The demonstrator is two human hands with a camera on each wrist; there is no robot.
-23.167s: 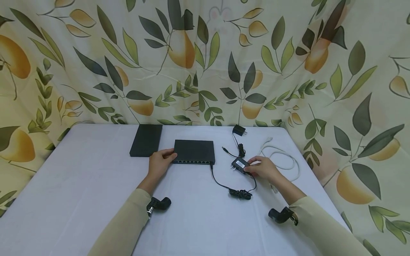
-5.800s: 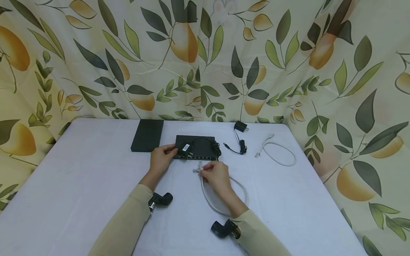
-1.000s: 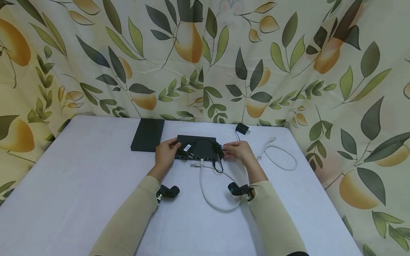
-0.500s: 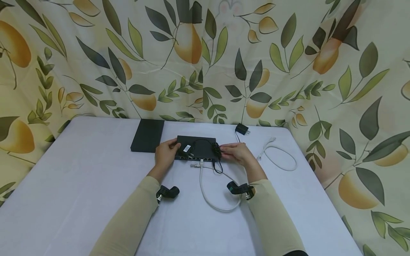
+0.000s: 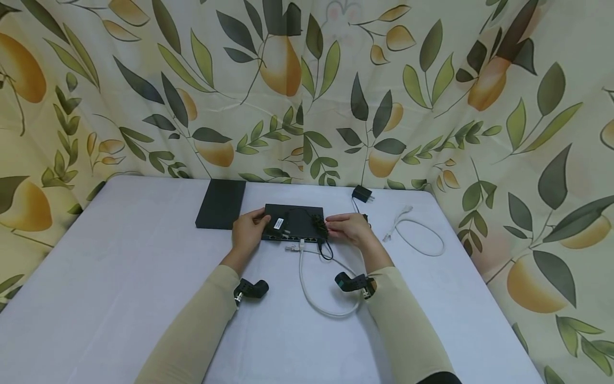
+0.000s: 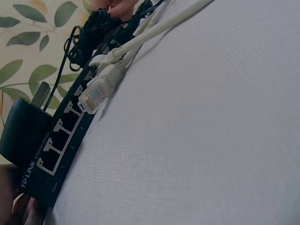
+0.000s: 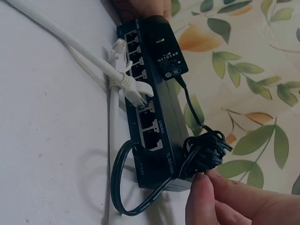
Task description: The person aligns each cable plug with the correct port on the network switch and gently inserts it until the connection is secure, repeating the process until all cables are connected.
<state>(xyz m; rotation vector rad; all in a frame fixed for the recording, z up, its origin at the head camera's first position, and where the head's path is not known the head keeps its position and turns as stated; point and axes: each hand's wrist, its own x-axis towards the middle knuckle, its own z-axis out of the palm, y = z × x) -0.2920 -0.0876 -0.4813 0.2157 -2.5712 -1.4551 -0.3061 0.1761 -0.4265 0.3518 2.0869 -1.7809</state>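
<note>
A black TP-LINK Ethernet switch (image 5: 303,214) lies on the table, its row of ports facing the person. My left hand (image 5: 247,229) grips its left end. On top lies a black NETGEAR power adapter (image 7: 165,49), its cord tied in a bundle (image 7: 206,151) at the right end. My right hand (image 5: 354,230) pinches that bundle between thumb and forefinger. The cord loops round to the front right of the switch. One plug (image 7: 137,93) of a white network cable (image 5: 336,316) sits in a middle port; its other plug (image 6: 96,96) lies loose before the ports.
A flat black box (image 5: 220,204) lies behind the left hand. Toward the back right are a second black adapter (image 5: 362,193) with its cord, partly hidden by the right hand, and another coiled white cable (image 5: 424,250). A patterned curtain (image 5: 307,133) hangs behind the table.
Earlier the right hand held the adapter on the table, then the white cable's ends; one end is now in a port. Lately it has shifted the cord bundle slightly left onto the switch.
</note>
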